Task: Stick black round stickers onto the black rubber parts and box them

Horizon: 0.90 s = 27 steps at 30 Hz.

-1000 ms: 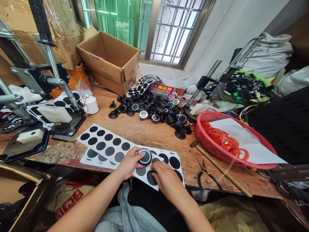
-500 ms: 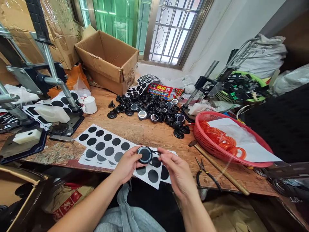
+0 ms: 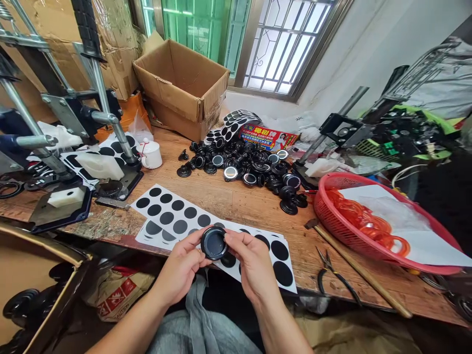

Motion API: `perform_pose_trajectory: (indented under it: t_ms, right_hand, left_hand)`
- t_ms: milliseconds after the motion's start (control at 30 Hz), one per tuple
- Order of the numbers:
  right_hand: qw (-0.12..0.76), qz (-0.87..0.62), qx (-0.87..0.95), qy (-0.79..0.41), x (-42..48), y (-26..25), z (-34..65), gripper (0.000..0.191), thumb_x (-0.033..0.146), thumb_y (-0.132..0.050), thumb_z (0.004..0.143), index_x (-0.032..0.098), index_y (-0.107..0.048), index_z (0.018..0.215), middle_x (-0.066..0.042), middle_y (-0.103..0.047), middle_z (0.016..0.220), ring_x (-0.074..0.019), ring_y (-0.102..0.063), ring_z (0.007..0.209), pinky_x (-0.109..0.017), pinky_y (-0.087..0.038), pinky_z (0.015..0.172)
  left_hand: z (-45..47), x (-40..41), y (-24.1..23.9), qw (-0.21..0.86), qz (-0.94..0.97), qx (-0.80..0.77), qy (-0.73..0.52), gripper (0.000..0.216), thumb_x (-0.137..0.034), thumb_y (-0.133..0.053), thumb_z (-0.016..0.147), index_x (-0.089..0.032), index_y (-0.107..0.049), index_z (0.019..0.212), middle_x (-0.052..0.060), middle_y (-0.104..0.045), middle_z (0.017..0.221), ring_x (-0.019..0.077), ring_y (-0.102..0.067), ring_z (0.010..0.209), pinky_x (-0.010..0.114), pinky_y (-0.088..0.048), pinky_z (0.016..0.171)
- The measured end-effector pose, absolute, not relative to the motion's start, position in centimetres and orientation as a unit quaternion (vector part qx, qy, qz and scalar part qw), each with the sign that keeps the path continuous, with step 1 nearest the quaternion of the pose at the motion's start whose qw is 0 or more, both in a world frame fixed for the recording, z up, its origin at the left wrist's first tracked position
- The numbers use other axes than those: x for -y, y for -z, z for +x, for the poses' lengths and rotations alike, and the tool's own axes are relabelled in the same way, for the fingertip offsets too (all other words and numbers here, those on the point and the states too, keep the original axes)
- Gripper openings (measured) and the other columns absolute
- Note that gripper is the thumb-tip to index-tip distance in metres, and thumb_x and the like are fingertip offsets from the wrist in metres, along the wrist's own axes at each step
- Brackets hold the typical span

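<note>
Evidently, in the head view, pinching a round black cap [image 3: 214,243] by its rim with left hand [image 3: 180,268] and right hand [image 3: 252,260], face tipped upward, over sticker sheets [image 3: 180,216] at the front edge of the desk [image 3: 236,204]. Bare wood beyond, up to a heap of black parts [image 3: 241,167]; tighter at right, with pliers [image 3: 329,267] and hammer [image 3: 359,268] close to a pink basket [image 3: 334,228]. Hidden: back of the cap, sheets behind the hands. Cut off at the frame: lever presses [image 3: 105,117] at left, carton [image 3: 33,255] at lower left. Readable: "椰树牌" on a red box [image 3: 268,138], "CAUTION" on a bag [image 3: 118,297] below desk level; smaller print too fine.
</note>
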State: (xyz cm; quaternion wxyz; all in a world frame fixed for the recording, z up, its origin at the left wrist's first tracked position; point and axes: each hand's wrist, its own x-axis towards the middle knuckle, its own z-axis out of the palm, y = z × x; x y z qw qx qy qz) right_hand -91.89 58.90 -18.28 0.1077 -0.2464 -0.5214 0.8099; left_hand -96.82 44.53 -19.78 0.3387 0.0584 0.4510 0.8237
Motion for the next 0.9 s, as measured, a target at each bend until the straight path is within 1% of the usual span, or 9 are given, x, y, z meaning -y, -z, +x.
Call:
perform_pose_trajectory:
  t_ms: [100,267,400,600,667,733,900]
  right_hand:
    - [0.11,-0.243,0.531,-0.804,-58.77,18.13,-92.03,0.016,0.033,-0.078,0.068,0.017,-0.074,0.068,-0.009,-0.074,0.094,-0.0239,-0.064,0.094,-0.035,-0.044,0.088]
    - [0.113,-0.24,0.532,-0.804,-58.6,17.93,-92.18,0.016,0.032,-0.078,0.068,0.017,-0.073,0.068,-0.009,-0.074,0.097,-0.0214,-0.064,0.089,-0.035,-0.044,0.088]
    - [0.114,-0.236,0.531,-0.806,-58.48,17.94,-92.3,0.016,0.032,-0.079,0.068,0.017,-0.073,0.067,-0.009,-0.074,0.097,-0.0215,-0.064,0.088,-0.036,-0.045,0.087]
    - [0.117,-0.236,0.526,-0.808,-58.47,18.02,-92.43,0.016,0.032,-0.079,0.067,0.017,-0.073,0.067,-0.009,-0.074,0.099,-0.0218,-0.064,0.089,-0.037,-0.044,0.089]
    - [0.117,-0.237,0.526,-0.808,-58.47,18.02,-92.42,0.016,0.031,-0.079,0.067,0.017,-0.073,0.067,-0.009,-0.074,0.099,-0.022,-0.064,0.09,-0.037,-0.043,0.09]
    - [0.116,-0.24,0.526,-0.808,-58.46,18.02,-92.41,0.016,0.031,-0.079,0.067,0.017,-0.073,0.067,-0.009,-0.073,0.101,-0.0222,-0.064,0.091,-0.038,-0.043,0.09]
    - [0.117,-0.244,0.527,-0.805,-58.33,17.97,-92.47,0.015,0.031,-0.08,0.066,0.017,-0.073,0.067,-0.01,-0.073,0.102,-0.0228,-0.064,0.091,-0.039,-0.042,0.092]
  left_hand:
    - [-96.9,-44.36,19.68,0.337,0.063,-0.451,-0.824,0.051,-0.006,-0.053,0.074,-0.024,-0.065,0.121,0.007,-0.065,0.124,0.0203,-0.061,0.099,0.031,-0.051,0.082]
    - [-96.89,-44.2,19.43,0.335,0.065,-0.455,-0.823,0.051,-0.006,-0.055,0.074,-0.024,-0.065,0.12,0.006,-0.066,0.121,0.0181,-0.06,0.094,0.03,-0.05,0.081]
    - [-96.93,-44.19,19.3,0.333,0.07,-0.449,-0.826,0.052,-0.006,-0.056,0.075,-0.026,-0.065,0.122,0.005,-0.066,0.12,0.0169,-0.06,0.091,0.029,-0.05,0.081]
    - [-97.16,-44.27,19.3,0.335,0.077,-0.45,-0.824,0.049,-0.009,-0.06,0.077,-0.028,-0.064,0.122,0.005,-0.067,0.118,0.0134,-0.059,0.081,0.028,-0.049,0.078]
    - [-97.18,-44.29,19.34,0.332,0.078,-0.457,-0.822,0.046,-0.013,-0.063,0.078,-0.028,-0.064,0.122,0.005,-0.066,0.119,0.0144,-0.059,0.084,0.028,-0.049,0.078]
    - [-97.15,-44.27,19.42,0.328,0.076,-0.469,-0.816,0.043,-0.017,-0.064,0.08,-0.029,-0.064,0.122,0.005,-0.064,0.123,0.0171,-0.059,0.092,0.028,-0.048,0.078]
    - [-97.03,-44.07,19.73,0.328,0.07,-0.489,-0.805,0.044,-0.02,-0.064,0.082,-0.029,-0.061,0.125,0.006,-0.061,0.128,0.0224,-0.058,0.104,0.029,-0.048,0.078]
